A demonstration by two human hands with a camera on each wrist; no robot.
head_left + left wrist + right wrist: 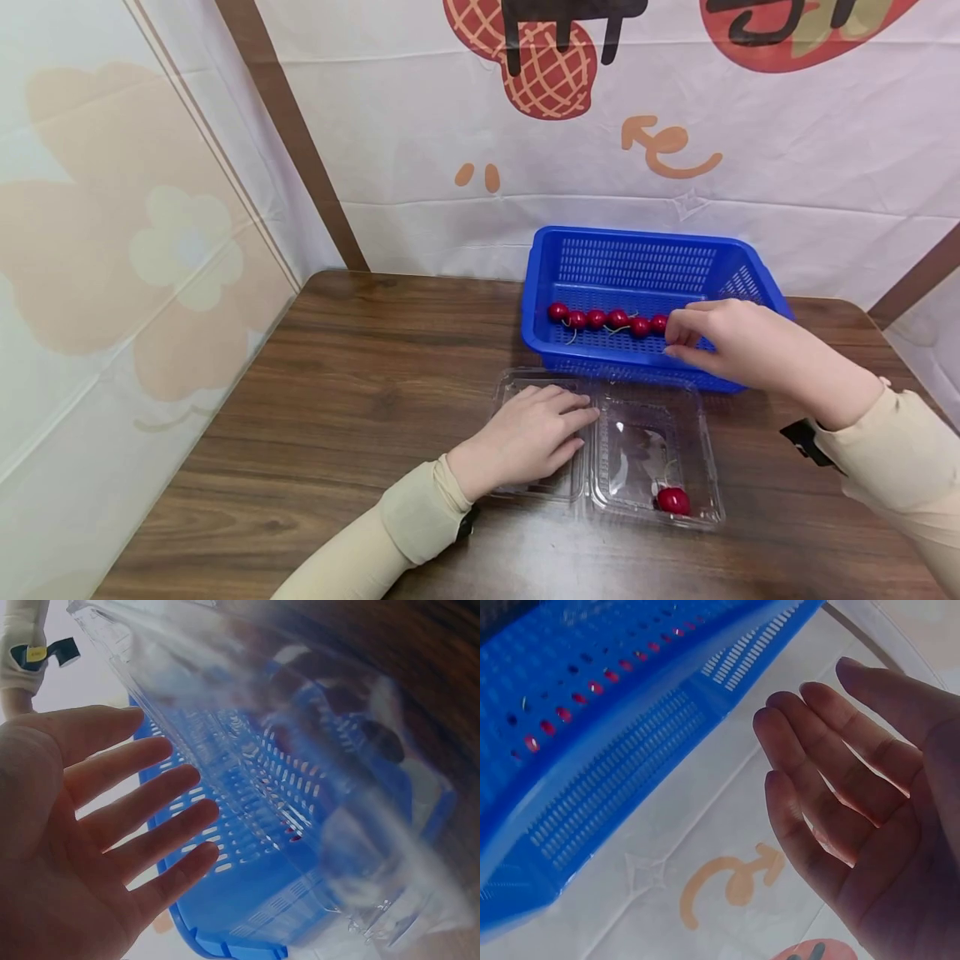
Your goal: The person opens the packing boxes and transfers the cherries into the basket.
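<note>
My left hand point(528, 433) lies over the left half of a clear plastic clamshell box point(637, 400), which is spread open on the table. In the left wrist view its fingers are spread and hold nothing. One red cherry point(673, 501) sits in the near right corner of the box's right half. Behind the box stands a blue plastic basket point(536, 287) with a row of cherries point(596, 319) on its floor, some with stems. My right hand point(723, 342) hovers over the basket's right side, fingers bent, close to the row's right end. No cherry shows between its fingers in the right wrist view.
The brown wooden table point(337, 400) ends at a printed cloth backdrop point(420, 100), right behind the basket. Another cloth panel point(97, 333) runs along the left side. The basket's front wall rises at the back edge of the clear box.
</note>
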